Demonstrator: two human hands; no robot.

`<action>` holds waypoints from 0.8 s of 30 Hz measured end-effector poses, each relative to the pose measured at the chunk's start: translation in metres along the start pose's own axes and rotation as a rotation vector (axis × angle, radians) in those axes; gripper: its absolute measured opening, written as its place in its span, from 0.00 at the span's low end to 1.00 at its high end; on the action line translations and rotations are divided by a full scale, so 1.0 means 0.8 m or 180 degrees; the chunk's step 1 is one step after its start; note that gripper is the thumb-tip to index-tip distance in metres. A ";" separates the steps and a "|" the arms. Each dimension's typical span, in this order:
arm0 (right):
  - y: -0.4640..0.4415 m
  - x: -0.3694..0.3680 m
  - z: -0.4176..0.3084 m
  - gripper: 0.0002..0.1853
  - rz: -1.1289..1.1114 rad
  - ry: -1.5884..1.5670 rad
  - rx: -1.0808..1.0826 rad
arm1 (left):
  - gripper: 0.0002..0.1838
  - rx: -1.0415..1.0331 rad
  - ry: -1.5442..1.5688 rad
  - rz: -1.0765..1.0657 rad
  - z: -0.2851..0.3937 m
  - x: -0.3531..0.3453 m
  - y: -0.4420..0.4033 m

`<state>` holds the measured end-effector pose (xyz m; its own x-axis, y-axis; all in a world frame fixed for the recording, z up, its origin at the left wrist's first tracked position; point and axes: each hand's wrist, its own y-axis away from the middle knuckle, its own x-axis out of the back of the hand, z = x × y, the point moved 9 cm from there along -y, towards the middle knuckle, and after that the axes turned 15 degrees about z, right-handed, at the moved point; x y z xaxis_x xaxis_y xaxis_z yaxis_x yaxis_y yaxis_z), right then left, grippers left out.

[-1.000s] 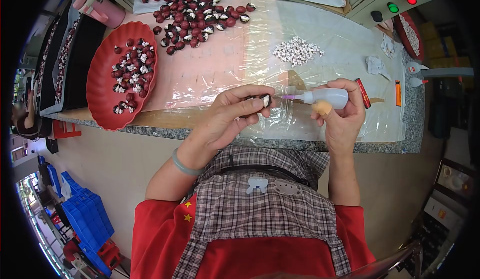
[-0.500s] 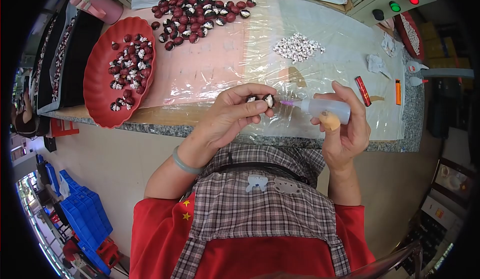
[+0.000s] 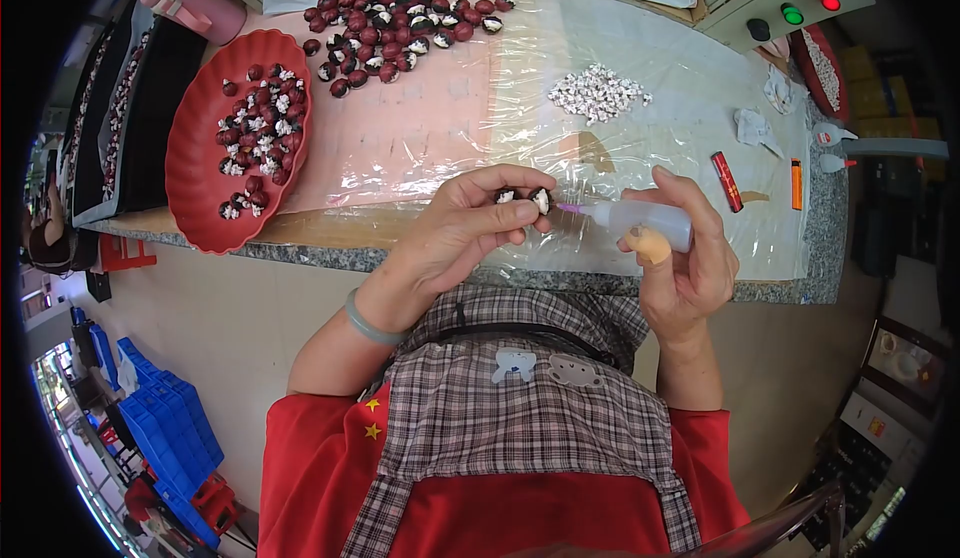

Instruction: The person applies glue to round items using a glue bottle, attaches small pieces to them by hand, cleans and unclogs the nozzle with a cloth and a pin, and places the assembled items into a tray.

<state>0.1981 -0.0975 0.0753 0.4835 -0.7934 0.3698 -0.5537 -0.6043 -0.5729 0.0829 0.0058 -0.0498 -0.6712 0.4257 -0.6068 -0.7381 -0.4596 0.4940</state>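
Note:
My left hand (image 3: 470, 223) is closed around two small dark balls with white tops, pinching one dark-and-white ball (image 3: 541, 200) between thumb and fingers. In my right hand (image 3: 690, 258) lies a translucent squeeze bottle (image 3: 650, 223) with a thin purple nozzle (image 3: 574, 209). Its tip points left and lies close to the pinched ball; whether it touches I cannot tell. A tan cover wraps the tip of my right thumb. Beyond the hands, a pile of small white-and-dark pieces (image 3: 600, 94) rests on the plastic-covered table (image 3: 410, 148).
A red scalloped tray (image 3: 190, 188) with dark red balls bearing white pieces stands at left. Many red, black and white balls (image 3: 385, 33) lie at the back. A red tube (image 3: 727, 182) and an orange object (image 3: 797, 185) are at right. The granite edge (image 3: 400, 270) runs before me.
The bottle and my right hand have shifted slightly left, and the right index finger has lowered a little along it. My left hand keeps its pinch almost in place.

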 end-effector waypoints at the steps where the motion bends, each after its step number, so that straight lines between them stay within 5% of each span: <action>1: 0.000 0.000 -0.001 0.20 -0.0007 0.0015 0.0013 | 0.16 0.0001 0.0000 -0.0003 0.000 0.000 0.000; 16: -0.005 -0.001 -0.013 0.20 0.0030 0.0068 0.0427 | 0.16 0.0037 -0.0013 0.0014 0.000 0.001 0.000; 24: -0.009 0.009 0.074 0.16 0.0366 -0.1955 -0.1485 | 0.15 -0.0073 0.0073 0.0048 0.009 0.007 -0.001</action>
<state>0.2461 -0.0947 0.0392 0.6193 -0.7529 -0.2227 -0.7851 -0.5967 -0.1659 0.0788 0.0144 -0.0489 -0.6803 0.4007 -0.6138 -0.7260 -0.4838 0.4888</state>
